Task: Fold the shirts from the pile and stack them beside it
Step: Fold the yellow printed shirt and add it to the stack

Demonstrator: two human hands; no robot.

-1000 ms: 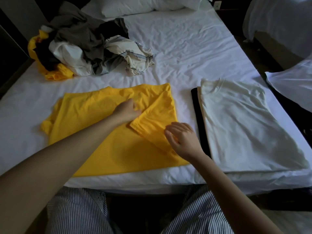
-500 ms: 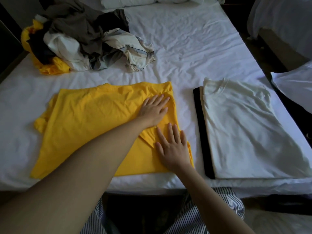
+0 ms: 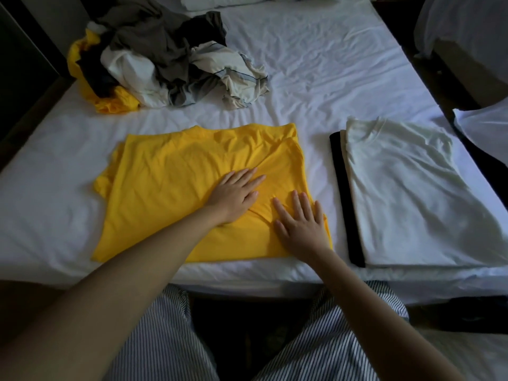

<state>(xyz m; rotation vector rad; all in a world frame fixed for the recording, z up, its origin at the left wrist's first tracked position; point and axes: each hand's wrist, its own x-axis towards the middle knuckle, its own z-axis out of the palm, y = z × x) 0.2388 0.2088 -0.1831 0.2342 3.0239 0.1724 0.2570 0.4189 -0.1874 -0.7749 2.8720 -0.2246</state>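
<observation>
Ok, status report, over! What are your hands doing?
Left hand, right hand open, pressing flat on yellow shirt. Shirt part-folded on bed. Folded stack to right, pile behind, nothing blocking.

Single wide-angle view from head height, facing forward and down across a bed [image 3: 330, 64] from its near edge. Close enough to fill the frame with the mattress; pillows [image 3: 220, 1] cropped at the far end.

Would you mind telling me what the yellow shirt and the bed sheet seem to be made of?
Yellow shirt: probably a soft cotton-type jersey knit, matte; it lies limp with gentle ripples and no sheen. Sheet: seemingly thin woven cotton or a blend, matte white; it holds fine, sharp creases. The exact fibre cannot be told.
</observation>
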